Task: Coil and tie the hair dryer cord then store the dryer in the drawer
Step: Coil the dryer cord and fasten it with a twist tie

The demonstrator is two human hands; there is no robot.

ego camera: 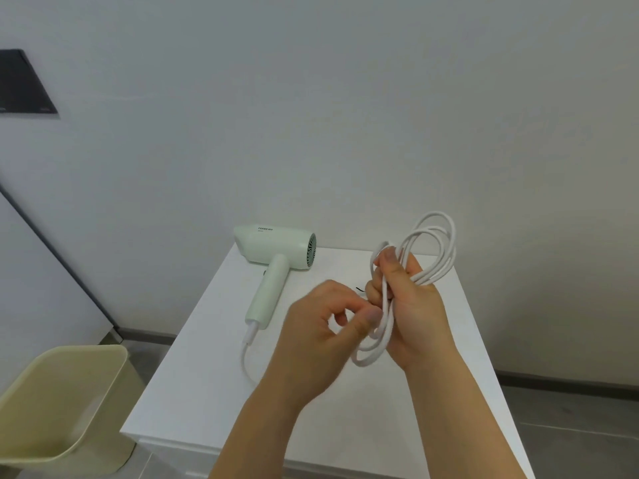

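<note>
Right hand (408, 299) fisted around coiled cord (432, 250), left hand (332, 326) pinching beside

Tabletop (432, 392) right of the hair dryer (273, 250) lies bare

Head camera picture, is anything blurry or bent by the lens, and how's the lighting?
In the head view the left hand is smeared by motion blur at the fingers, while the right hand gripping the coiled cord and the hair dryer read sharper; the wide lens slants the table edges and wall lines; lighting is soft and even, with faint shadows and no glare.
</note>
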